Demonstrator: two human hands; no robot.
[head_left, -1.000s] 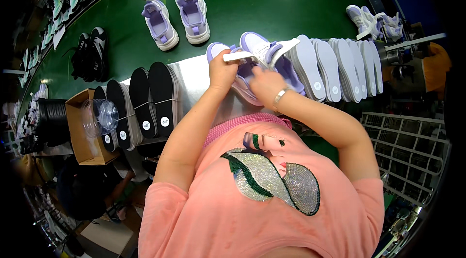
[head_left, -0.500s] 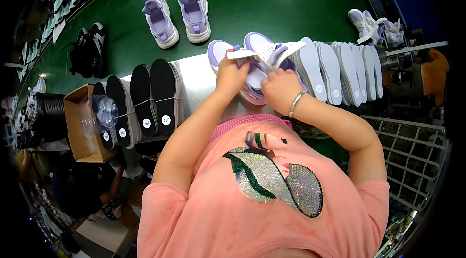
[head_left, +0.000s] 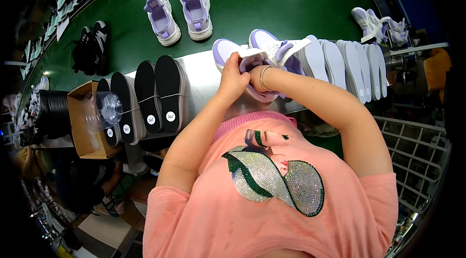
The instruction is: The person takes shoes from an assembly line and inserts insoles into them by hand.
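Two lavender-and-white sneakers lie side by side on the grey work shelf (head_left: 199, 76), toes pointing away from me. My left hand (head_left: 232, 79) grips the tongue and collar of the left sneaker (head_left: 224, 50). Close beside it, my right hand (head_left: 256, 76), with a bracelet on its wrist, is pushed into the opening of that same shoe, so its fingers are hidden. The right sneaker (head_left: 272, 44) sits just beyond my right wrist, with a white insole (head_left: 297, 46) sticking out of it.
White insoles (head_left: 347, 66) stand in a row to the right, black insoles (head_left: 155, 93) in bundles to the left. A finished lavender pair (head_left: 179, 13) and a dark pair (head_left: 92, 47) rest on the green conveyor belt (head_left: 262, 0). A cardboard box (head_left: 80, 122) sits at left, a wire rack (head_left: 417, 161) at right.
My right hand has slid left and down into the left sneaker's opening, close against my left hand. The sneakers stay on the shelf.
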